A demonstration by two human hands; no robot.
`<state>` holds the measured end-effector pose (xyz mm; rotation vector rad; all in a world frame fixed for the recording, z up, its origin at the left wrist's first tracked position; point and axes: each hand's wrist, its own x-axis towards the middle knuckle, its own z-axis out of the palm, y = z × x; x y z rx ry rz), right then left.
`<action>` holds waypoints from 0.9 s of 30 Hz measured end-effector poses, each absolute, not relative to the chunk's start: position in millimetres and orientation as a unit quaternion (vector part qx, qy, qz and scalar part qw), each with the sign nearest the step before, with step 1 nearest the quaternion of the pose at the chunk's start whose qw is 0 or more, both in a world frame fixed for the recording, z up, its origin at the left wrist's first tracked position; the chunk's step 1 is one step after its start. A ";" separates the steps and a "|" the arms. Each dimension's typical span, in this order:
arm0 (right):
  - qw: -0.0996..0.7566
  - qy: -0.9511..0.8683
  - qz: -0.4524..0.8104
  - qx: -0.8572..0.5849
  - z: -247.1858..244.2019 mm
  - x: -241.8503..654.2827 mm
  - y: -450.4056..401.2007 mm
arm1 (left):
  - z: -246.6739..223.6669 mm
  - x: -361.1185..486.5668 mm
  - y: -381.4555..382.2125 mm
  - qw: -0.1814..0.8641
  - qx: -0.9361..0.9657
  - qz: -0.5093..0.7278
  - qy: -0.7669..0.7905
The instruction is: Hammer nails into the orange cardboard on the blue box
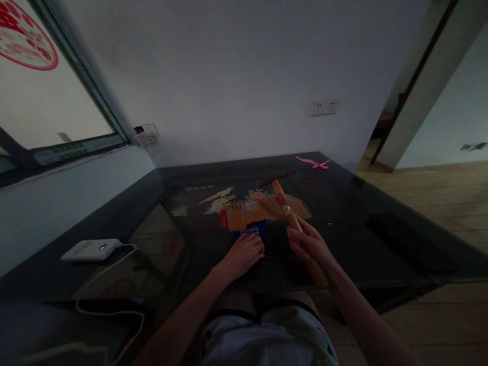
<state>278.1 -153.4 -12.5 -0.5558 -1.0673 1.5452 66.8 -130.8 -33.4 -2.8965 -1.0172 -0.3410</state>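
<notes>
My right hand (309, 239) is closed round a long brown wooden-looking stick with a shiny band (285, 207). It is held tilted above the dark table, its far end pointing up and to the left. My left hand (247, 250) rests at the table with its fingers bent over the near edge of a blue packet with a pale label (259, 227). Behind that packet lies an orange patterned piece with a red end (242, 213), partly overlapping it. Dim light hides the finer details of these things.
The glossy black table (213, 264) bears a printed bird and flowers. On the left lies a white power bank (91, 249) with a trailing white cable (110, 269). A pink ribbon-like thing (315, 163) lies far back, and a black flat object (407, 241) on the right.
</notes>
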 end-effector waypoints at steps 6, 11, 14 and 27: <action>0.568 -0.450 0.645 -0.243 -11.7 278.6 -154.8 | -26.6 63.9 -133.1 -0.004 -0.936 -0.162 -0.311; 0.570 -0.450 0.638 -0.256 -14.3 279.1 -154.4 | -8.5 58.2 -147.8 -0.125 -0.898 -0.271 -0.324; 0.566 -0.457 0.634 -0.263 -14.9 279.3 -154.2 | 7.2 55.2 -155.5 -0.171 -0.872 -0.336 -0.312; 0.566 -0.444 0.636 -0.279 -13.1 277.9 -155.8 | 51.9 42.3 -94.8 -0.198 -0.734 -0.539 -0.362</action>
